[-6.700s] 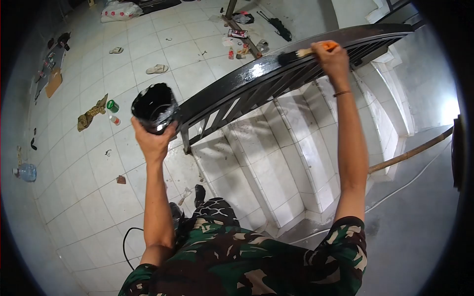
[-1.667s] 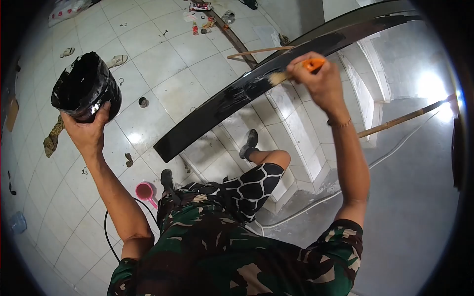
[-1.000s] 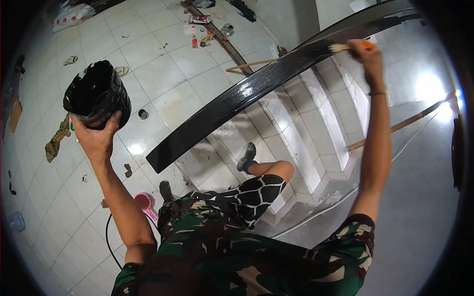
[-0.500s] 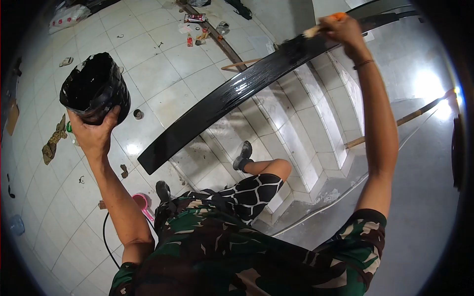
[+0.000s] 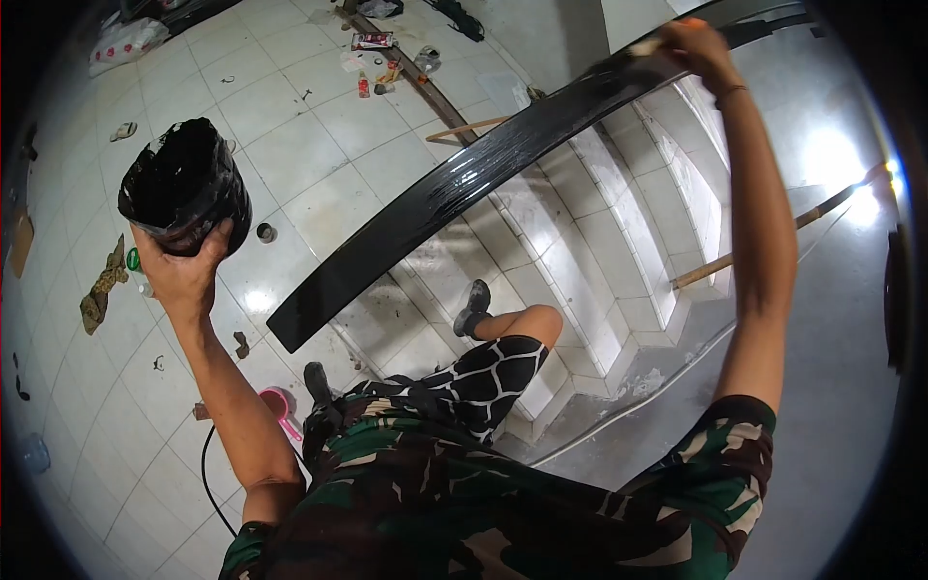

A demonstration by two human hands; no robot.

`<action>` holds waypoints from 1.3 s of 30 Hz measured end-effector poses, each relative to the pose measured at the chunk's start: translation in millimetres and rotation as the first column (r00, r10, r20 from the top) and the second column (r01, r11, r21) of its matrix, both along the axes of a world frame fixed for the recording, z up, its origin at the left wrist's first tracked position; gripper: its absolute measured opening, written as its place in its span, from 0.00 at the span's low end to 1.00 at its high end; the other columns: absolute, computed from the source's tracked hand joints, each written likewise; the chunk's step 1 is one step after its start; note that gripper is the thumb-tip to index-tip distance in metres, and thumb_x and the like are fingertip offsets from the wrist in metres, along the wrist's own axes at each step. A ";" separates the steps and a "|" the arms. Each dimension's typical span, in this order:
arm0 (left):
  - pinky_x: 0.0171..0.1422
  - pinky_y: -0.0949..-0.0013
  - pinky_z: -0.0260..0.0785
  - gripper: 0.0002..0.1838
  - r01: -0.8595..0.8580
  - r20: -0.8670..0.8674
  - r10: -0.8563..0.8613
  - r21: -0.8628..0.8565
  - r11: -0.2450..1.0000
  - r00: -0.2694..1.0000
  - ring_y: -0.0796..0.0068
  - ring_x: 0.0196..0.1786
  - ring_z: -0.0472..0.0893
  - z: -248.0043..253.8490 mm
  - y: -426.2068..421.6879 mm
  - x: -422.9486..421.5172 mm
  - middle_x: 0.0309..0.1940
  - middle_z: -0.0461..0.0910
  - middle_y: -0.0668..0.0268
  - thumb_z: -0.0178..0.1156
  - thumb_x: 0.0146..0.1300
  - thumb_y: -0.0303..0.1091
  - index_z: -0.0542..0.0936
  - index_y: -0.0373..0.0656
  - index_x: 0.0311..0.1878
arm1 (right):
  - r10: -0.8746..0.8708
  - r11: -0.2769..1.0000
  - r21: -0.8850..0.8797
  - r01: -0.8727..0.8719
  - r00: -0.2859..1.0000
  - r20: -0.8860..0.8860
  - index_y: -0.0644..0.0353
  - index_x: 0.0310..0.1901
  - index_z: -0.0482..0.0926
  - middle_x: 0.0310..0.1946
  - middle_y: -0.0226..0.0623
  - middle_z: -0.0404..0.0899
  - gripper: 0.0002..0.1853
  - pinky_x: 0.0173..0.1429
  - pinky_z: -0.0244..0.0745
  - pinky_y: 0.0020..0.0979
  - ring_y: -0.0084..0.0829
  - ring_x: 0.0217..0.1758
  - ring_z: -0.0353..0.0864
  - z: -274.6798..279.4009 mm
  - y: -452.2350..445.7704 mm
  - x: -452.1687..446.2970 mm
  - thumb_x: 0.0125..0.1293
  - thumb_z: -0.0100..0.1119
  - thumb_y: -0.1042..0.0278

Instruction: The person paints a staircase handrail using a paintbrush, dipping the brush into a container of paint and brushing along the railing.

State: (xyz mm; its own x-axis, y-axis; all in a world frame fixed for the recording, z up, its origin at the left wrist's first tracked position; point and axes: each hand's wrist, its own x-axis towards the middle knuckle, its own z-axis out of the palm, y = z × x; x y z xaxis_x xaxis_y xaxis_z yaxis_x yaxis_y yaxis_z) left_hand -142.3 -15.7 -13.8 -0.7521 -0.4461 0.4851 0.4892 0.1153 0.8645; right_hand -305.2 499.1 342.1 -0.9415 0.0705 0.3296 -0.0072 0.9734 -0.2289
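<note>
My left hand [image 5: 184, 269] grips a black-coated paint pot [image 5: 198, 208] from below, thumb along its side; its mouth faces up and its inner walls are smeared black. At the upper right my right hand [image 5: 698, 53] is closed round a paintbrush [image 5: 646, 46] with an orange part showing at the fingers. Its bristles rest on or close over a long, curved black board [image 5: 406, 217]; their exact contact is blurred. Wet-looking shiny streaks mark the board's middle. The board slants from the lower left up to the far right, above the tiled steps.
White tiled steps [image 5: 580, 246] descend below the board, and my feet stand on them. A bamboo pole [image 5: 749, 253] lies at the right. On the tiled floor are a small cup [image 5: 266, 232], a pink dipper [image 5: 281, 406], a crumpled cloth [image 5: 101, 290] and scattered litter.
My right hand has moved a little to the right along the board with the paintbrush. The pot in my left hand has shifted slightly downward.
</note>
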 end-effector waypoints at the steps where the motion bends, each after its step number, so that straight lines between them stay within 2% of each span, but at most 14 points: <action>1: 0.52 0.69 0.72 0.40 -0.006 0.000 0.006 0.000 1.000 1.000 0.68 0.47 0.77 0.8 0.3 0.2 0.47 0.74 0.61 0.73 0.37 0.31 0.66 0.39 0.57 | -0.087 0.980 -0.179 0.087 0.996 0.009 0.58 0.38 0.80 0.34 0.32 0.81 0.11 0.37 0.75 0.21 0.20 0.34 0.78 31.6 28.0 3.8 0.63 0.55 0.59; 2: 0.52 0.69 0.72 0.40 -0.004 -0.001 0.004 0.009 1.000 1.000 0.68 0.47 0.77 1.1 0.4 0.5 0.46 0.74 0.61 0.73 0.37 0.31 0.66 0.39 0.57 | 0.147 0.869 0.482 -0.113 0.989 -0.033 0.61 0.37 0.80 0.35 0.34 0.81 0.12 0.39 0.76 0.20 0.22 0.36 0.80 63.3 78.8 5.0 0.64 0.56 0.60; 3: 0.52 0.69 0.72 0.40 0.000 -0.001 0.000 0.017 1.000 1.000 0.68 0.46 0.77 1.0 0.8 1.3 0.46 0.75 0.61 0.74 0.37 0.31 0.66 0.39 0.57 | -0.044 0.902 -0.429 -0.045 0.980 -0.194 0.63 0.39 0.80 0.37 0.35 0.81 0.13 0.45 0.78 0.21 0.26 0.39 0.81 72.3 93.0 3.8 0.64 0.57 0.61; 9: 0.51 0.68 0.72 0.41 -0.015 -0.006 0.015 -0.014 1.000 1.000 0.68 0.46 0.77 5.1 3.0 4.3 0.48 0.74 0.60 0.75 0.37 0.32 0.66 0.40 0.57 | 0.332 0.894 -0.211 -0.396 0.900 -0.284 0.64 0.34 0.80 0.33 0.36 0.80 0.11 0.38 0.76 0.24 0.21 0.30 0.78 -42.2 -47.3 133.9 0.58 0.60 0.63; 16: 0.50 0.69 0.72 0.41 -0.007 -0.048 0.005 -0.050 0.999 0.999 0.69 0.46 0.77 3.5 5.1 3.7 0.48 0.74 0.60 0.73 0.39 0.29 0.65 0.39 0.59 | 0.408 0.705 -0.542 -0.456 0.887 -0.216 0.68 0.34 0.79 0.32 0.36 0.80 0.09 0.39 0.76 0.23 0.25 0.31 0.80 -162.9 -51.8 168.4 0.58 0.60 0.69; 21: 0.58 0.67 0.67 0.41 -0.012 -0.003 0.012 -0.070 0.998 1.000 0.66 0.51 0.76 1.3 2.4 3.4 0.50 0.73 0.58 0.73 0.41 0.29 0.64 0.38 0.61 | 0.276 0.878 -0.247 -0.411 0.854 -0.440 0.66 0.37 0.81 0.33 0.38 0.81 0.11 0.43 0.78 0.27 0.26 0.35 0.82 -127.0 12.0 137.0 0.66 0.51 0.70; 22: 0.63 0.64 0.65 0.41 -0.017 0.010 0.018 -0.090 0.996 1.000 0.63 0.54 0.75 0.1 2.9 3.4 0.53 0.72 0.57 0.72 0.43 0.29 0.63 0.38 0.62 | 0.284 0.942 -0.011 -0.336 0.814 -0.507 0.69 0.38 0.81 0.32 0.37 0.82 0.12 0.43 0.78 0.26 0.25 0.32 0.82 -106.8 23.9 134.8 0.65 0.54 0.67; 25: 0.63 0.64 0.64 0.41 -0.006 -0.013 0.005 -0.083 0.997 1.000 0.63 0.55 0.74 1.3 5.0 4.8 0.54 0.72 0.57 0.72 0.43 0.27 0.63 0.38 0.62 | 0.188 0.969 0.035 -0.245 0.637 -0.748 0.63 0.35 0.83 0.29 0.32 0.84 0.11 0.40 0.76 0.22 0.23 0.33 0.83 -49.8 30.5 144.6 0.60 0.61 0.62; 28: 0.56 0.68 0.69 0.42 0.013 -0.046 -0.015 -0.042 0.999 0.999 0.67 0.49 0.77 10.7 13.9 9.3 0.50 0.73 0.59 0.73 0.40 0.29 0.63 0.38 0.61 | 0.102 0.942 0.235 0.238 0.463 -0.880 0.56 0.38 0.83 0.30 0.31 0.84 0.10 0.39 0.76 0.21 0.24 0.33 0.84 -49.2 -1.4 158.4 0.59 0.63 0.60; 29: 0.56 0.68 0.69 0.42 0.018 -0.053 -0.020 -0.037 0.999 0.998 0.67 0.49 0.77 11.5 14.8 10.1 0.50 0.73 0.59 0.73 0.40 0.29 0.63 0.38 0.61 | 0.268 0.874 0.409 0.263 0.440 -0.857 0.50 0.38 0.83 0.29 0.30 0.83 0.09 0.37 0.76 0.23 0.26 0.32 0.84 -59.8 0.5 152.2 0.58 0.64 0.59; 30: 0.56 0.68 0.69 0.42 0.019 -0.050 -0.022 -0.043 0.999 0.999 0.67 0.49 0.76 13.7 15.5 12.3 0.50 0.73 0.59 0.73 0.40 0.28 0.63 0.38 0.61 | 0.485 0.791 0.579 0.196 0.376 -0.790 0.53 0.36 0.81 0.30 0.30 0.82 0.09 0.36 0.77 0.27 0.31 0.32 0.83 -72.0 11.6 140.0 0.56 0.65 0.60; 33: 0.57 0.68 0.69 0.41 0.028 -0.058 -0.030 -0.046 0.999 0.998 0.67 0.49 0.76 14.4 13.4 11.2 0.50 0.73 0.59 0.72 0.40 0.28 0.63 0.38 0.61 | 0.648 0.623 0.762 0.179 0.427 -0.630 0.56 0.38 0.80 0.33 0.32 0.80 0.09 0.32 0.76 0.29 0.31 0.31 0.79 -131.1 -18.8 140.2 0.54 0.65 0.66; 34: 0.57 0.68 0.69 0.41 0.032 -0.064 -0.035 -0.047 0.998 0.997 0.67 0.50 0.76 14.0 13.1 10.2 0.50 0.73 0.59 0.72 0.40 0.28 0.64 0.38 0.61 | 0.624 0.599 0.784 0.163 0.519 -0.584 0.58 0.41 0.78 0.34 0.34 0.81 0.13 0.33 0.77 0.28 0.31 0.33 0.81 -151.8 -34.0 150.9 0.53 0.66 0.70; 39: 0.58 0.67 0.68 0.41 0.027 -0.073 -0.031 -0.058 0.998 0.997 0.68 0.50 0.76 16.2 13.3 11.0 0.50 0.73 0.59 0.72 0.40 0.28 0.64 0.38 0.61 | 0.766 0.586 0.774 -0.242 0.476 -0.431 0.61 0.30 0.80 0.28 0.38 0.81 0.08 0.33 0.77 0.25 0.31 0.29 0.82 -214.1 -108.3 230.9 0.47 0.68 0.74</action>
State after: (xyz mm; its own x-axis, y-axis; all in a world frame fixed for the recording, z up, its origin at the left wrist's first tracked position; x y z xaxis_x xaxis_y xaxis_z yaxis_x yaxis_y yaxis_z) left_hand -131.3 -2.5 2.4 -0.7259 -0.3946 0.5634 0.5549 0.1481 0.8186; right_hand -74.4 390.8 127.9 -0.1870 -0.7672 0.6136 -0.4324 0.6251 0.6498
